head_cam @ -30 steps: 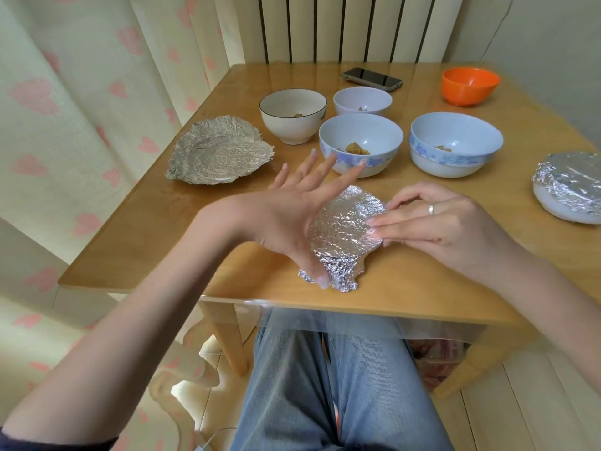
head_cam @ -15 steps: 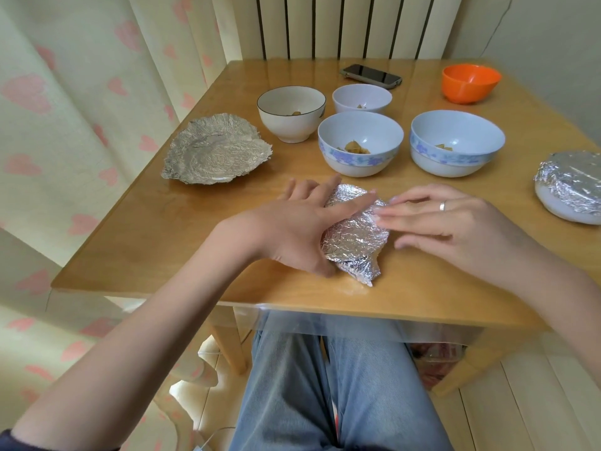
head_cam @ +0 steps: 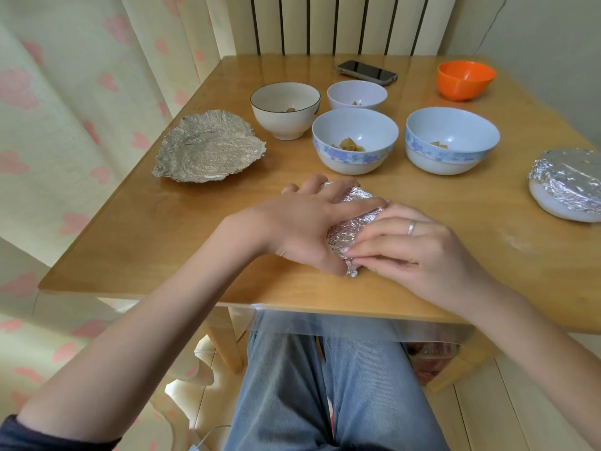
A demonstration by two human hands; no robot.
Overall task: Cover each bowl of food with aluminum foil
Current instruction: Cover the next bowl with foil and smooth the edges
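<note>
Two hands pressing one crumpled foil sheet flat on the table, its long axis running from near edge toward the far bowls. Left hand now lying on the foil's left part, fingers straight, no longer lifted. Right hand pinning the right edge under extended fingertips, having shifted further onto the foil.

sleeve: dark navy | ring: silver | jeans: blue
</note>
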